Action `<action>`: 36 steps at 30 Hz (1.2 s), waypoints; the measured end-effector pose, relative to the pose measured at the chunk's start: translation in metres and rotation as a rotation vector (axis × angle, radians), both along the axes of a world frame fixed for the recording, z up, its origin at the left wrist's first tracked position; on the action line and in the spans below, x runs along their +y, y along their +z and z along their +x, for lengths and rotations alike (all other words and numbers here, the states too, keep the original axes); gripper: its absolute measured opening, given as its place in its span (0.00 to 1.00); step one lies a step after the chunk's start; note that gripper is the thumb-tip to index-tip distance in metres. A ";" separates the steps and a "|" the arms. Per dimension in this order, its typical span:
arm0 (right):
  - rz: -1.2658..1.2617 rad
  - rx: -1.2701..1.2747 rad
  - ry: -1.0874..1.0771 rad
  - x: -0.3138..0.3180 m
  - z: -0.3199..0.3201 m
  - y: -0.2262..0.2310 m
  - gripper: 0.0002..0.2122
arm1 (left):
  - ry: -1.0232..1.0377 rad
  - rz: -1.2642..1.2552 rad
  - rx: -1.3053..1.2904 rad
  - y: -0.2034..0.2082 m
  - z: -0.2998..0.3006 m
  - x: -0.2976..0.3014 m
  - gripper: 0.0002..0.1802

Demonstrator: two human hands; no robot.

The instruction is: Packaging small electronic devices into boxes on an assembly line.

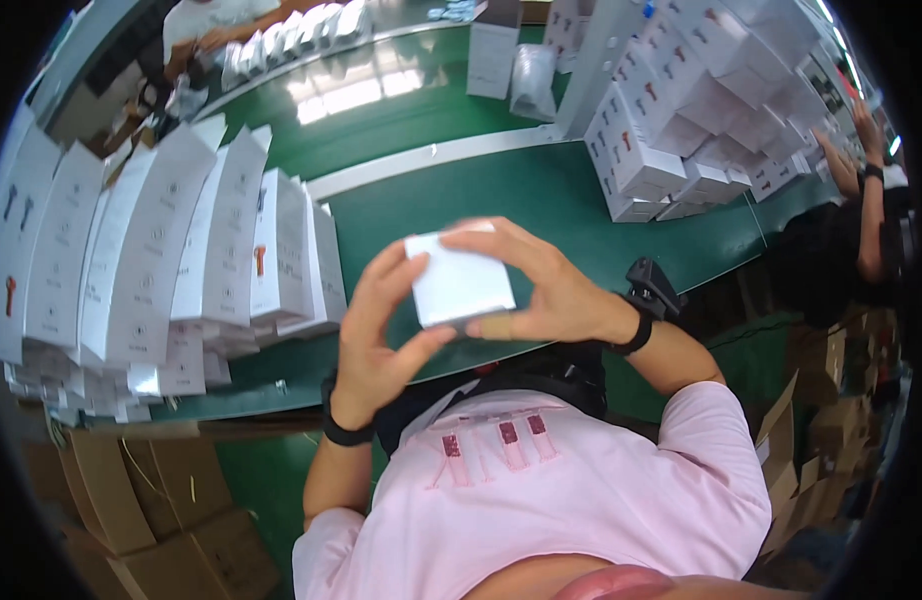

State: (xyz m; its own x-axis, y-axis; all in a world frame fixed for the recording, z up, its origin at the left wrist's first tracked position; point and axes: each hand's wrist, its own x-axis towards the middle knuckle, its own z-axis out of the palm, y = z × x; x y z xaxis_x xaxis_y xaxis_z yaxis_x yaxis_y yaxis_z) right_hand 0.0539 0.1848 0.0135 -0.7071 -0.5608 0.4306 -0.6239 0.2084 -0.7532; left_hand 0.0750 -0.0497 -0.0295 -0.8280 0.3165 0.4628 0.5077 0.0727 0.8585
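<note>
Between both my hands is a white box [463, 285], raised over the near edge of the green table [421, 195]. One plain face of it points up toward me. My left hand [373, 315] grips its left side, with the thumb at the near edge and the fingers along the far left corner. My right hand [543, 285] closes on it from the right, fingers over the far edge and thumb along the near edge. A tan wrap covers part of the right thumb. The box's underside is hidden.
Several white printed boxes [141, 250] stand in rows at left. More white boxes [681, 110] are stacked at right beside a white post [599, 70]. Across a rail, an upright box [493, 50] stands by a plastic-wrapped bundle [533, 82]. Cardboard cartons [171, 490] lie below. Other people work nearby.
</note>
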 end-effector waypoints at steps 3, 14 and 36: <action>0.046 0.121 -0.120 0.042 0.039 0.013 0.34 | -0.294 -0.052 -0.105 0.027 0.005 0.021 0.48; 0.281 0.605 -1.989 0.315 0.078 0.017 0.28 | 0.360 0.125 -0.124 0.052 -0.210 0.161 0.75; -0.003 0.590 -0.712 0.104 0.035 0.024 0.46 | 0.343 0.140 0.280 0.045 -0.097 0.078 0.46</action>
State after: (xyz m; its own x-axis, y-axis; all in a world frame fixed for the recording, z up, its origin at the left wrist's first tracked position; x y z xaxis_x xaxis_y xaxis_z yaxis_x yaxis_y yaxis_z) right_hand 0.0890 0.2883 0.0371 -0.5500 -0.0763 0.8316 -0.6323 0.6886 -0.3550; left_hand -0.0218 0.0287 0.0151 -0.7108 -0.0353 0.7025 0.6884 0.1704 0.7051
